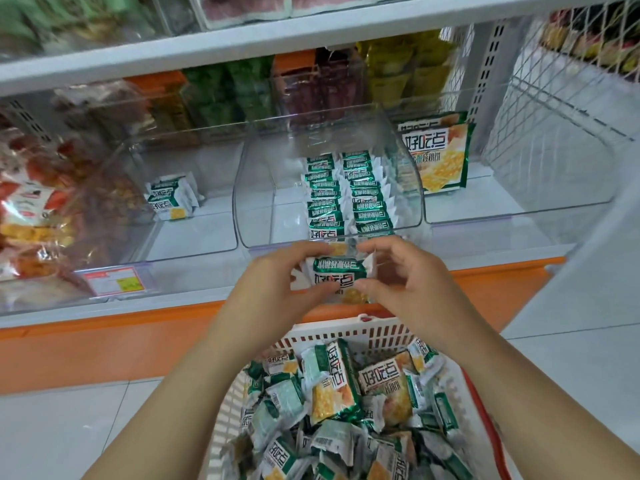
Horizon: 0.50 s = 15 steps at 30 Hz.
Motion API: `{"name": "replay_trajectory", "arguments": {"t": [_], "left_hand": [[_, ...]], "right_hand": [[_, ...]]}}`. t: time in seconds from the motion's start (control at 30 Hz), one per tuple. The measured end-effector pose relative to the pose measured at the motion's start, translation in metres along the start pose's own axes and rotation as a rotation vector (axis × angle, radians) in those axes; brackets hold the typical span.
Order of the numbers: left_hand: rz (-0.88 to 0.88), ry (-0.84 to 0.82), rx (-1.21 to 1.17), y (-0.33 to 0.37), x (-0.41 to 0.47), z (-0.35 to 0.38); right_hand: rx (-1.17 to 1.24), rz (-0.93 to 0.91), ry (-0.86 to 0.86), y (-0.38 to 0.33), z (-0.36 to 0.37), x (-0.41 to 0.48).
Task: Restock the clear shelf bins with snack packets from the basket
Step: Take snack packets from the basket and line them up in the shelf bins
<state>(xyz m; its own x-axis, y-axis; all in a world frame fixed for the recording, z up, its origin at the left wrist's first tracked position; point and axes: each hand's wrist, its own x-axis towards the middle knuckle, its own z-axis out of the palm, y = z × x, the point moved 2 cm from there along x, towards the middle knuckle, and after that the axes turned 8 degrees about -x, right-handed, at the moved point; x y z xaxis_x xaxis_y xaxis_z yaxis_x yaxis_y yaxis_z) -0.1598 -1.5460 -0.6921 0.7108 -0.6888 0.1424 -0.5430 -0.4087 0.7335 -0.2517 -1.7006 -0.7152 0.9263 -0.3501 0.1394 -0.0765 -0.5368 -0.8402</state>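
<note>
Both hands, left point(277, 278) and right point(403, 277), pinch one green snack packet point(337, 273) by its ends, long axis across, just before the middle clear bin point(259, 216), whose rows lie straight ahead above the basket point(349, 332).

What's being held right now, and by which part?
A green snack packet: the left hand pinches its left side, the right hand its right side.

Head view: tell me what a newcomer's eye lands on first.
First, the green-and-white snack packet, pinched between the left hand and right hand at centre frame. Behind it, the middle clear bin holds two neat rows of matching packets; below, a white basket is heaped with loose packets.
</note>
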Motion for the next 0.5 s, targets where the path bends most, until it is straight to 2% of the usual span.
{"name": "replay_trajectory", "arguments": {"t": [0.13, 0.27, 0.33, 0.4, 0.5], "left_hand": [[0.082, -0.004, 0.181, 0.013, 0.024, -0.017], [0.026, 0.215, 0.121, 0.005, 0.061, -0.032], [-0.044, 0.243, 0.111, -0.007, 0.079, -0.026], [-0.109, 0.154, 0.165, -0.02, 0.095, -0.017], [-0.182, -0.082, 0.287, -0.03, 0.11, -0.005]], "right_hand": [[-0.026, -0.04, 0.084, 0.001, -0.008, 0.003], [-0.213, -0.016, 0.27, 0.014, -0.025, 0.009], [-0.307, 0.041, 0.272, 0.022, -0.027, 0.011], [-0.337, 0.076, 0.239, 0.029, -0.024, 0.012], [-0.35, 0.065, 0.225, 0.032, -0.024, 0.014]]}}
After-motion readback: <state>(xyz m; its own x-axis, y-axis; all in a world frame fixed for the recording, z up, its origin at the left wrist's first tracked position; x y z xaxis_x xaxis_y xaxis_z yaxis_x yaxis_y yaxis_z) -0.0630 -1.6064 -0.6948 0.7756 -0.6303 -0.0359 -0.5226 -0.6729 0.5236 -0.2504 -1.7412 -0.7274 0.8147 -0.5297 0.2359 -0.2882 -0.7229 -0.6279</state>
